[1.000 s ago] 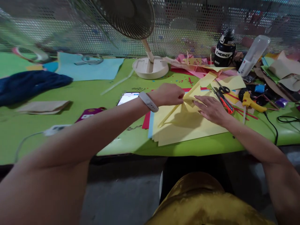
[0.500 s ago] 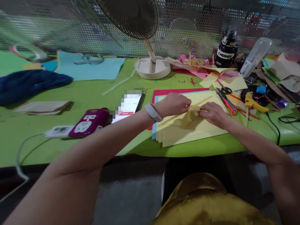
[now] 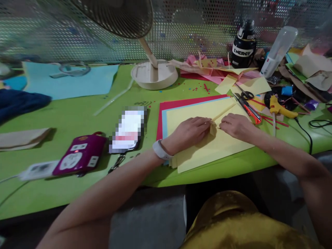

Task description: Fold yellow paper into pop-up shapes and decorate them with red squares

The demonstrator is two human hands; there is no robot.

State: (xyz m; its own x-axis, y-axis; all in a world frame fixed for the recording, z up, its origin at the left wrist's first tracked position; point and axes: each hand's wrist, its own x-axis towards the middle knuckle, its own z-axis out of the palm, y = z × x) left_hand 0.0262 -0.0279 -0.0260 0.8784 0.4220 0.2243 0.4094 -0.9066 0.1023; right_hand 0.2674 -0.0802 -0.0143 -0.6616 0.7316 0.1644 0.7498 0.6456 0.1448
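Note:
My left hand [image 3: 190, 133], with a pale wristband behind it, is closed with its fingertips on a small folded piece of yellow paper [image 3: 213, 129]. From the other side my right hand [image 3: 237, 127] pinches the same piece, its fingers curled. Both hands rest low over the top yellow sheet [image 3: 220, 152] of a paper stack. A thin yellow strip [image 3: 225, 111] lies slantwise on that sheet, just beyond my fingers. Blue and red sheets [image 3: 163, 107] stick out under the stack's left and far edges. The exact folds of the small piece are partly covered by my fingers.
Right of the stack lie an orange utility knife [image 3: 255, 117], scissors [image 3: 246, 93] and a yellow glue gun [image 3: 281, 109]. A phone [image 3: 129, 128] and a purple power socket [image 3: 80, 154] are at left. Behind stand a fan [image 3: 154, 74] and a black bottle [image 3: 242, 50].
My left hand has come down and nearer, its fingers now flatter against the small yellow piece. My right hand stays nearly in place. The view has shifted slightly, showing more of the phone.

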